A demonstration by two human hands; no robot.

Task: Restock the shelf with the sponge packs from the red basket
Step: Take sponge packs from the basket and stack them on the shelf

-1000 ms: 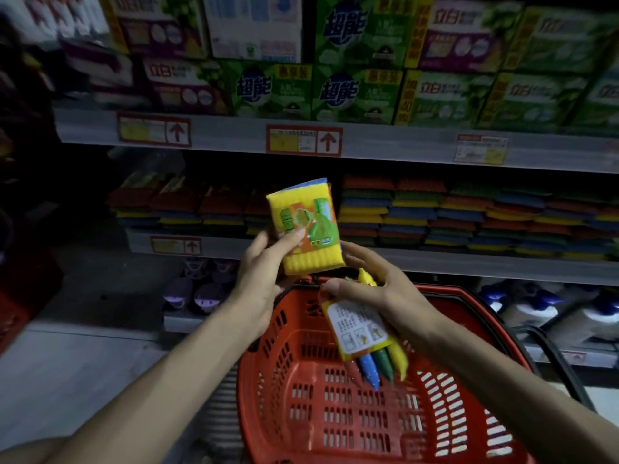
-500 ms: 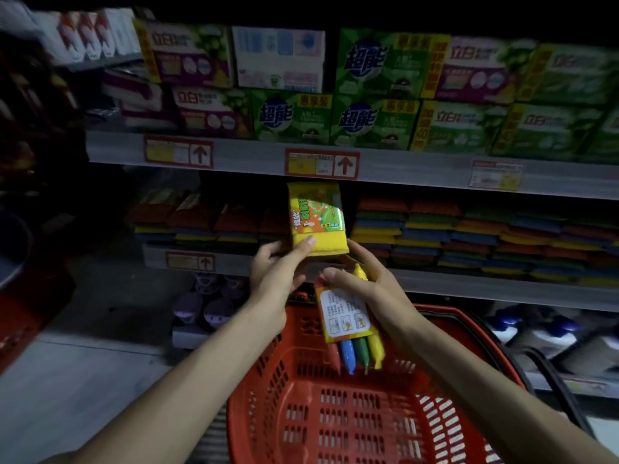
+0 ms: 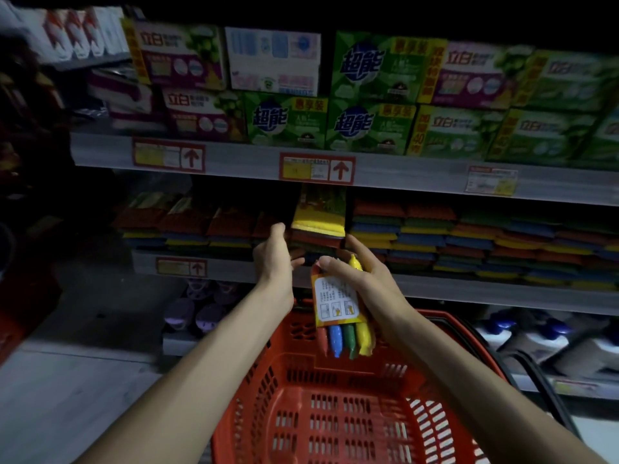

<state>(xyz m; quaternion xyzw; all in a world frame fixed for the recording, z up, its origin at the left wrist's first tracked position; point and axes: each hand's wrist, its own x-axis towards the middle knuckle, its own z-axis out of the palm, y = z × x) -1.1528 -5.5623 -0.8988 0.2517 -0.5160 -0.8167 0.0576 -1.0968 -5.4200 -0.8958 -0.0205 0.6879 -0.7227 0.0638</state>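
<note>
A yellow-topped sponge pack (image 3: 319,217) lies on a stack in the gap of the middle shelf (image 3: 452,289), partly in shadow. My left hand (image 3: 276,256) hovers just left of and below it, fingers apart, thumb close to the pack's left edge, holding nothing. My right hand (image 3: 366,279) grips a second sponge pack (image 3: 338,306) upright above the red basket (image 3: 301,380); its white label faces me, and red, blue, green and yellow sponge ends stick out below. The visible part of the basket holds no packs.
Rows of stacked coloured sponge packs (image 3: 469,236) fill the middle shelf on both sides. Green and purple soap boxes (image 3: 368,125) line the upper shelf. Bottles (image 3: 536,336) stand on the bottom shelf to the right, purple items (image 3: 197,313) to the left. The basket's black handle (image 3: 542,373) hangs right.
My left hand carried the yellow pack up and forward onto the shelf stack and let it go. My right hand rose slightly with the second pack.
</note>
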